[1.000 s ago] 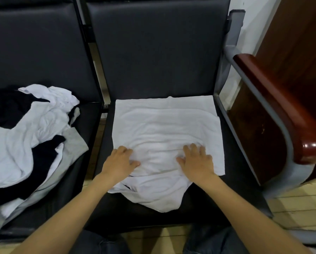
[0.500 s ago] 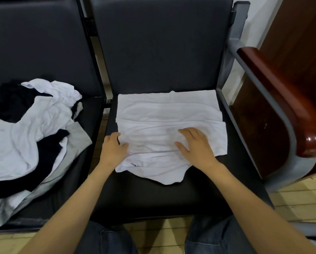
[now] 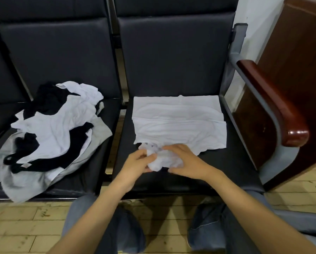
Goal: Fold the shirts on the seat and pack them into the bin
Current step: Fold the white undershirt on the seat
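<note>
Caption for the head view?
Left hand and right hand bunch the near edge of the white shirt on the seat; unfolded pile beside it.

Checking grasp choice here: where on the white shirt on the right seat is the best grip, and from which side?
Probably the bunched near edge of the white shirt, from the seat front. It stands crumpled between left hand and right hand; the rest lies flat, hard to pinch.

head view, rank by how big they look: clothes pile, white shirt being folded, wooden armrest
1. clothes pile
2. white shirt, somewhat smaller
3. wooden armrest, clearly smallest
</note>
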{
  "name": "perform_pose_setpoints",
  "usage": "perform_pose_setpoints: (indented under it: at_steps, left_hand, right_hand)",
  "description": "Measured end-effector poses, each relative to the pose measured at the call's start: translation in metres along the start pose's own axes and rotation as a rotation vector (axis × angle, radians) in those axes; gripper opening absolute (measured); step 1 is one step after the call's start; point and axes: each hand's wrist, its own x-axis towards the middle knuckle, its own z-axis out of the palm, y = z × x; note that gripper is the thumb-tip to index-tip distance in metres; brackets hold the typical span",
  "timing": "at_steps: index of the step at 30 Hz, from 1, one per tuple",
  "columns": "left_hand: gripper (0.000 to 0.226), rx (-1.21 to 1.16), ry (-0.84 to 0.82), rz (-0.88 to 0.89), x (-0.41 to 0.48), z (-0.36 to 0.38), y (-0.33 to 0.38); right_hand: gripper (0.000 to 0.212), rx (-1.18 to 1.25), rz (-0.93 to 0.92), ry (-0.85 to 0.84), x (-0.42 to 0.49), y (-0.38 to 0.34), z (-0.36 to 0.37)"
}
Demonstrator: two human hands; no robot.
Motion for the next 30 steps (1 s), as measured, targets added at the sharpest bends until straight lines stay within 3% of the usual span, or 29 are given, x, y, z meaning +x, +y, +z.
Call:
perform_pose_setpoints:
  at_steps: [2,3,5,10,14,16,19,21,23,24,27,30]
  left_hand:
    - [0.016,0.17,-0.172,0.051,-0.018,0.009,-0.001]
    - [0.019,0.224,-0.241,0.063,-0.023,0.01,-0.003]
    - [0.021,0.258,-0.3,0.05,-0.026,0.007,-0.005]
    - [0.027,0.66,0.099,0.076,0.017,-0.017,-0.027]
    - [0.043,0.805,0.176,0.109,0.065,-0.021,-0.031]
    - [0.046,0.753,0.241,0.055,0.077,-0.016,-0.027]
    - [0.053,0.427,0.222,-0.129,0.085,-0.012,-0.033]
    - [0.056,0.29,0.154,-0.201,0.083,-0.011,-0.037]
    - [0.069,0.296,0.161,-0.222,0.081,-0.01,-0.041]
    - [0.068,0.338,0.174,-0.22,0.079,-0.008,-0.044]
    - [0.025,0.466,0.221,-0.161,0.066,0.001,-0.046]
    - [0.012,0.294,0.246,-0.079,0.052,-0.003,-0.029]
  right_hand:
    - [0.035,0.102,-0.046,-0.011,-0.012,-0.006,0.005]
    - [0.021,0.076,-0.059,0.025,-0.017,-0.004,0.008]
    - [0.012,-0.003,-0.051,0.044,-0.029,0.007,0.009]
    - [0.021,-0.299,-0.058,-0.1,-0.058,0.022,0.016]
    - [0.028,-0.336,-0.08,-0.026,-0.062,0.029,0.021]
    - [0.041,-0.347,-0.058,0.024,-0.059,0.03,0.022]
    - [0.061,-0.352,-0.008,0.091,-0.052,0.024,0.026]
    - [0.073,-0.492,-0.023,0.035,-0.046,0.02,0.031]
    - [0.079,-0.599,-0.011,-0.014,-0.043,0.022,0.042]
    - [0.079,-0.627,0.004,-0.013,-0.043,0.022,0.048]
    - [0.058,-0.583,-0.004,0.11,-0.041,0.021,0.058]
    - [0.044,-0.42,0.097,0.207,-0.038,0.013,0.044]
